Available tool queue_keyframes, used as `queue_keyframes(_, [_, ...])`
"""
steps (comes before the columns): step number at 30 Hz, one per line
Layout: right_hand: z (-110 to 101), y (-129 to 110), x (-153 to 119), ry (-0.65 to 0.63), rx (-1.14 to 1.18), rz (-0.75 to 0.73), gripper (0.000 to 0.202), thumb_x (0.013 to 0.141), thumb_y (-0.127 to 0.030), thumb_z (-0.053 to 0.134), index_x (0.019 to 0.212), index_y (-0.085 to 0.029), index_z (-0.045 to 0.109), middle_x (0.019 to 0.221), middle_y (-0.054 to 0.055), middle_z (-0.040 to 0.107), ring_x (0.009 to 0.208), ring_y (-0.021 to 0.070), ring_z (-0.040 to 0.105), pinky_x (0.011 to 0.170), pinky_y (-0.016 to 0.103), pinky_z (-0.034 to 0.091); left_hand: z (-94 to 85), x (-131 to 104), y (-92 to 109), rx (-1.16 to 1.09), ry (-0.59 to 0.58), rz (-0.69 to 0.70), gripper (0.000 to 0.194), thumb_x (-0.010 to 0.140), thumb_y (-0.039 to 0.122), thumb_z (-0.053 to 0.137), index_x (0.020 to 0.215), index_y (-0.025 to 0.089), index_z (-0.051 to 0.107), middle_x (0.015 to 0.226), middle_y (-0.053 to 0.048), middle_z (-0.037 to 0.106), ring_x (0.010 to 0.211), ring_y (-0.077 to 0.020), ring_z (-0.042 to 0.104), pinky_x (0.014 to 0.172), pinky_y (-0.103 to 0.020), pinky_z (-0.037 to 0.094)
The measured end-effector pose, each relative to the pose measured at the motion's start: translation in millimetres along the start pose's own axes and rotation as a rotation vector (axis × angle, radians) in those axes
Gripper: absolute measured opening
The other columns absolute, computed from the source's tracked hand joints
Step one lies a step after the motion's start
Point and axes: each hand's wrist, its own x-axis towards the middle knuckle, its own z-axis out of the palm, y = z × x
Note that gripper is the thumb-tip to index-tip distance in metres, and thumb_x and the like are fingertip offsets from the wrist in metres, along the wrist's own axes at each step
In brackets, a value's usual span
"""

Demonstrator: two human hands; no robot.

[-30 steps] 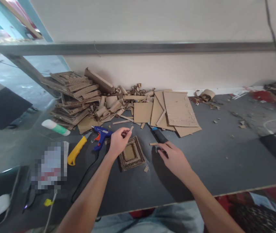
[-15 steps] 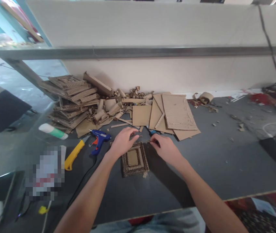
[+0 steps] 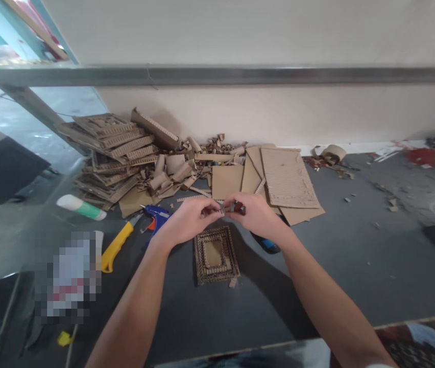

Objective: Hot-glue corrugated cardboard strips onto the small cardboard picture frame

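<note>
My left hand (image 3: 190, 219) and my right hand (image 3: 255, 214) meet fingertip to fingertip above the table. Pinched between them is a small cardboard piece (image 3: 222, 210), mostly covered by the fingers. Just below lies a square layered cardboard frame (image 3: 198, 258), built of corrugated strips around a plain rectangular centre. A black-and-blue object (image 3: 268, 244) shows under my right wrist; whether that hand also holds it I cannot tell. Close to my left wrist is a blue glue gun (image 3: 159, 216), partly hidden by the hand.
A yellow-handled knife (image 3: 117, 248) and a white-green glue stick (image 3: 81, 207) lie at left. Stacked cardboard frames (image 3: 110, 148), paper scraps (image 3: 175, 166) and corrugated sheets (image 3: 288, 176) line the back by the wall. Small bits dot the right side of the table.
My hands, apart before, have come together on the small cardboard piece. The black-and-blue object now shows beneath my right wrist. The view has shifted slightly.
</note>
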Motion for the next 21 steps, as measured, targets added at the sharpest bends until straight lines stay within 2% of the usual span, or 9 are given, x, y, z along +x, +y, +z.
queue_keyframes(4, [1.6, 1.2, 2.2, -0.028, 0.021, 0.012, 0.004, 0.089, -0.024, 0.065, 0.091, -0.022, 0.068, 0.081, 0.001, 0.071, 0.07, 0.0135, 0.062, 0.062, 0.025, 0.045, -3.4, -1.1, -2.2, -0.01, 0.02, -0.018, 0.019, 0.092, 0.038, 0.062, 0.094, 0.021, 0.07, 0.085, 0.0, 0.071, 0.076, -0.0149, 0.063, 0.067, -0.026, 0.045])
queue_keyframes(12, [0.2, -3.2, 1.2, -0.023, 0.047, 0.056, 0.009, 0.091, -0.022, 0.06, 0.091, -0.022, 0.068, 0.084, 0.0, 0.072, 0.07, 0.0125, 0.062, 0.063, 0.025, 0.046, -2.8, 0.4, -4.1, -0.047, 0.028, 0.013, 0.018, 0.093, 0.038, 0.061, 0.094, 0.022, 0.07, 0.089, -0.001, 0.07, 0.079, -0.0149, 0.063, 0.07, -0.026, 0.046])
queue_keyframes(18, [-0.1, -8.0, -1.4, -0.009, 0.038, 0.038, 0.011, 0.092, -0.027, 0.058, 0.093, -0.021, 0.067, 0.083, 0.001, 0.071, 0.068, 0.0128, 0.061, 0.057, 0.024, 0.044, 0.5, -2.3, 3.6, 0.001, 0.088, 0.037, 0.016, 0.094, 0.035, 0.061, 0.094, 0.022, 0.07, 0.088, -0.002, 0.07, 0.078, -0.0154, 0.063, 0.065, -0.026, 0.045])
queue_keyframes(21, [-3.0, -10.6, -3.1, -0.005, 0.014, -0.004, 0.01, 0.093, -0.026, 0.058, 0.095, -0.021, 0.067, 0.083, 0.002, 0.071, 0.067, 0.0128, 0.061, 0.057, 0.024, 0.044, -3.9, -1.6, 9.6, 0.024, 0.093, 0.065, 0.013, 0.094, 0.032, 0.06, 0.093, 0.021, 0.069, 0.088, -0.001, 0.069, 0.078, -0.0144, 0.062, 0.066, -0.025, 0.045])
